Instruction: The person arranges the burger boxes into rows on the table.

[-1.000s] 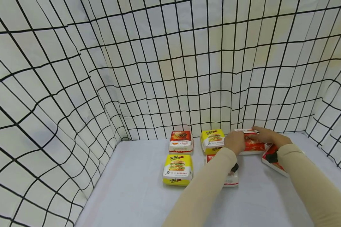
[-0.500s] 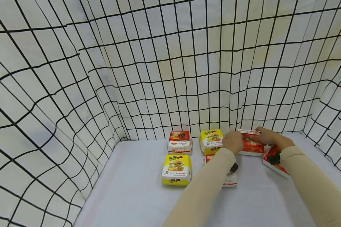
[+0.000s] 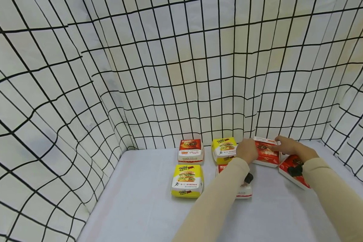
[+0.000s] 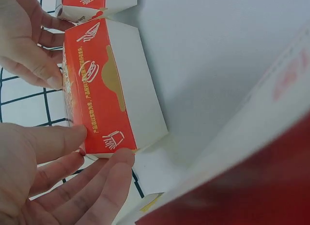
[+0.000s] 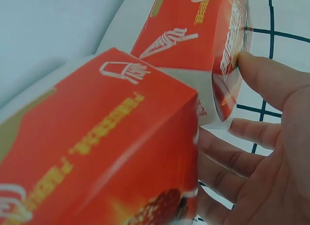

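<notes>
In the head view a red burger box (image 3: 264,153) stands near the back of the white table, between both hands. My left hand (image 3: 247,150) holds its left end; in the left wrist view the thumb and fingers (image 4: 121,159) bracket a corner. My right hand (image 3: 287,146) is at the opposite end. The right wrist view has its thumb against the printed face of that box (image 5: 184,46) and its fingers behind the end. A second red burger box (image 3: 293,169) lies askew near my right wrist, close to the first one's corner.
Left of the hands stand a yellow burger box (image 3: 224,150), a red-and-white box (image 3: 191,152) and another yellow box (image 3: 187,180). My left forearm partly covers a further red-and-white box (image 3: 244,192). A white cloth wall with black grid lines (image 3: 184,84) encloses the table (image 3: 133,201).
The red box between the hands has turned slightly, its far edge swinging a little to the right. My right hand has shifted slightly right along with it. The other boxes keep their places.
</notes>
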Available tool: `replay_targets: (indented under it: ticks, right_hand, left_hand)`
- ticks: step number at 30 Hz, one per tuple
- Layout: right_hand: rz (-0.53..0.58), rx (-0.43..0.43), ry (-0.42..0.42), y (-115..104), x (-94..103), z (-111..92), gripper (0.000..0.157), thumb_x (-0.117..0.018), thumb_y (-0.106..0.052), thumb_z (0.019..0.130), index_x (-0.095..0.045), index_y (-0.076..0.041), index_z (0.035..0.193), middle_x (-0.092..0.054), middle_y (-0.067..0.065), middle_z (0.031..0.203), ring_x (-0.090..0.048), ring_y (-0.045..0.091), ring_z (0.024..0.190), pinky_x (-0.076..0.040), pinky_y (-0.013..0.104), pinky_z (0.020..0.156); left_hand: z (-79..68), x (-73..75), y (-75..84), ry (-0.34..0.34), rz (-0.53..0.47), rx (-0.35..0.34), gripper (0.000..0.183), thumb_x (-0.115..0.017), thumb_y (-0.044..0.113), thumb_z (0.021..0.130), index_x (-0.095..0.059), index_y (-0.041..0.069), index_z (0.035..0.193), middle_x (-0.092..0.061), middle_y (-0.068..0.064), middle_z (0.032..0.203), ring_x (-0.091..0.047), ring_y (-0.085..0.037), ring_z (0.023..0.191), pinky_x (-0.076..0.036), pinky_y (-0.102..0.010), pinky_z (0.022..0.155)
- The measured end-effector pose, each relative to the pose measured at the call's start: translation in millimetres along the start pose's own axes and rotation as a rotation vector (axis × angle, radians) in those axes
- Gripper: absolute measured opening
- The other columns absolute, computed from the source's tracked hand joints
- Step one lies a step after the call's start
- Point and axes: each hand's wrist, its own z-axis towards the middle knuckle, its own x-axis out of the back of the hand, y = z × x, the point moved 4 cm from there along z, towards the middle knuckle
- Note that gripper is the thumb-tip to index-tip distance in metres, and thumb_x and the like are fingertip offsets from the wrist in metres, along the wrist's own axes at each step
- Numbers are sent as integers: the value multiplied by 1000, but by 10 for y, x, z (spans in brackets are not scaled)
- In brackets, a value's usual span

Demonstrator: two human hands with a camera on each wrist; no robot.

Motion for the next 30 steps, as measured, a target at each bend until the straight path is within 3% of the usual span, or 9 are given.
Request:
replay_targets:
  ticks: [6, 16, 25, 30]
  right_hand:
    - [-38, -1, 17, 9, -8, -58, 74, -54, -44, 103, -36, 18, 139, -41, 46, 143, -46, 60, 127, -41, 68, 103]
    - [-57, 53, 107, 41, 77, -98, 71, -60, -37, 100, -42, 22, 134, -49, 46, 130, -51, 55, 118, -45, 66, 99]
    - [-22, 38, 35, 62, -16, -63, 72, -57, -40, 102, -37, 17, 141, -47, 45, 135, -49, 59, 123, -43, 69, 99]
    - [-12, 22, 34, 30, -31, -83, 73, -57, -43, 102, -37, 15, 142, -45, 45, 137, -49, 59, 123, -43, 69, 99]
  left_hand:
    - [-57, 63, -31, -18, -81, 0, 12, -74, 20, 89, -77, 16, 100, -76, 4, 93, -57, -11, 66, -45, -27, 53]
    - [-135, 159, -6, -23, -133, -3, 30, -77, 27, 89, -73, 20, 118, -74, 7, 106, -62, -9, 82, -51, -25, 68]
    - [-197, 110, 27, -57, -149, 34, 40, -78, 33, 86, -69, 22, 123, -72, 7, 104, -58, -11, 81, -48, -27, 67]
    - [-242, 87, 11, -84, -129, 36, 33, -78, 32, 86, -73, 22, 117, -71, 7, 100, -56, -11, 80, -48, -27, 66]
